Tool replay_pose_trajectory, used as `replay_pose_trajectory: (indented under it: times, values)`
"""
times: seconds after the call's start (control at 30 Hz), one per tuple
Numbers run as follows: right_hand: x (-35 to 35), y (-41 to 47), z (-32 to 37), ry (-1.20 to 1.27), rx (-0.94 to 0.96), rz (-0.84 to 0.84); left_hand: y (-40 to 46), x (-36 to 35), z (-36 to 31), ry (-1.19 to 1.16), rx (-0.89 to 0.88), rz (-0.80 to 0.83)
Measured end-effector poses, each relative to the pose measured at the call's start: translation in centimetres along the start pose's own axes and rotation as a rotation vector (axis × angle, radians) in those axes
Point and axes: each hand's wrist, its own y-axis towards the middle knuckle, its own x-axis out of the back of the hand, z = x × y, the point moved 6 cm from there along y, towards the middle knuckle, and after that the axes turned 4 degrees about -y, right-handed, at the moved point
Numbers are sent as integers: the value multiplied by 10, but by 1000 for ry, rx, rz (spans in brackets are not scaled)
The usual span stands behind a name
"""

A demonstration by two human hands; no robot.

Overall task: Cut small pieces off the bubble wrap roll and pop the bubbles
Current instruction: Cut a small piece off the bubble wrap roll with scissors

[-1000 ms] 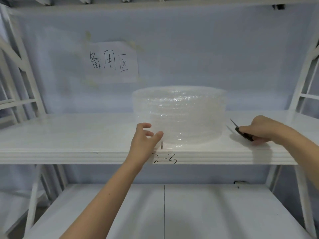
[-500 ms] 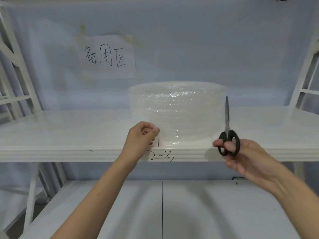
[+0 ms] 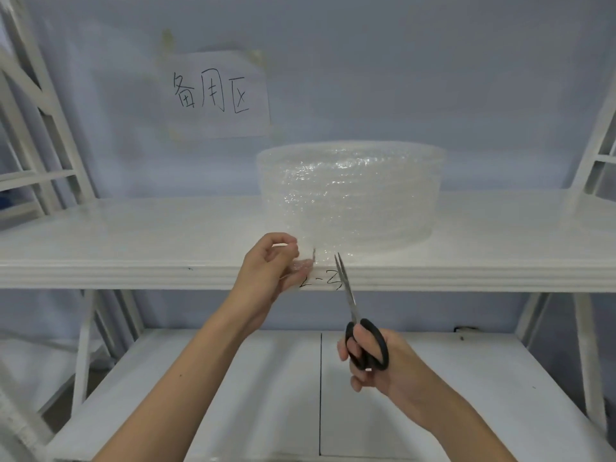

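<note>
Bubble wrap roll [image 3: 350,195] sits uncut on the shelf [image 3: 133,238]; left hand [image 3: 266,271] pinches its loose end, right hand [image 3: 376,361] grips scissors [image 3: 353,308] poised just beside it; cutting and popping remain

A wide, clear bubble wrap roll [image 3: 353,195] stands on end; black-handled steel scissors [image 3: 358,323], blades slightly parted, point toward twelve o'clock at its loose edge.

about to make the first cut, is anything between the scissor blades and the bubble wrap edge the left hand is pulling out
Nothing visible. The scissors, held in the right hand, point up just right of the loose bubble wrap flap that the left hand pinches.
</note>
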Motion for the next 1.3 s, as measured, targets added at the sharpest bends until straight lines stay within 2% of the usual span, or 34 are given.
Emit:
replay_pose_trajectory:
  times: [0.13, 0.3, 0.47, 0.83, 1.3]
  values:
    - [-8, 9, -12, -50, -35, -7, 3, 2, -3, 34, -19, -18]
    - [-8, 21, -18, -106, -62, -15, 4, 10, -2, 273, -47, 17]
    - [-10, 35, -21, -90, -59, 5, 7, 16, -4, 370, -75, 16]
    - [-17, 69, -9, -58, 21, 53, 6, 18, 4, 342, -16, 65]
    - [-19, 69, -1, -30, 48, -8, 3, 16, 6, 359, -35, 91]
